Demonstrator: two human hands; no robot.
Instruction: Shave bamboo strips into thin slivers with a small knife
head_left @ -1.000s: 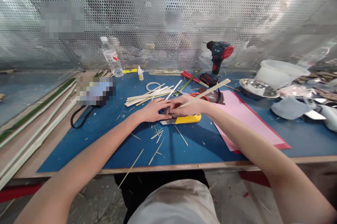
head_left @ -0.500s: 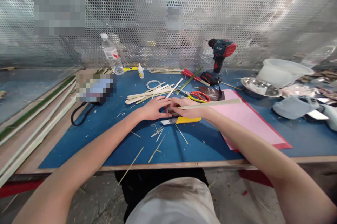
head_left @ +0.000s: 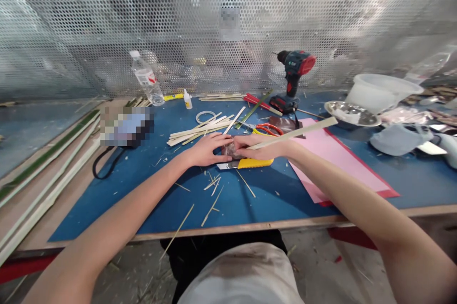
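Note:
My right hand (head_left: pixel 256 148) is closed round a pale bamboo strip (head_left: pixel 298 133), whose long end slants up to the right over my forearm. Its fingertips press on a small brown sheet (head_left: pixel 229 148), which looks like sandpaper. My left hand (head_left: pixel 207 150) steadies this sheet from the left, thumb on the near side and fingers on the far side. Just in front of both hands lies a yellow utility knife (head_left: pixel 255 163) with its blade pointing left. The strip's working end is hidden in my right hand.
Behind my hands lie a pile of bamboo strips (head_left: pixel 200 130), a tape ring (head_left: pixel 206 117) and scissors (head_left: pixel 268 129). A cordless drill (head_left: pixel 294 75) stands at the back. Pink paper (head_left: pixel 332 161) and a metal bowl (head_left: pixel 352 112) are right; long bamboo lengths (head_left: pixel 53 161) lie left.
The bamboo strip's free end has swung up and to the right. More of the brown sheet shows between my hands. The whole view has shifted slightly.

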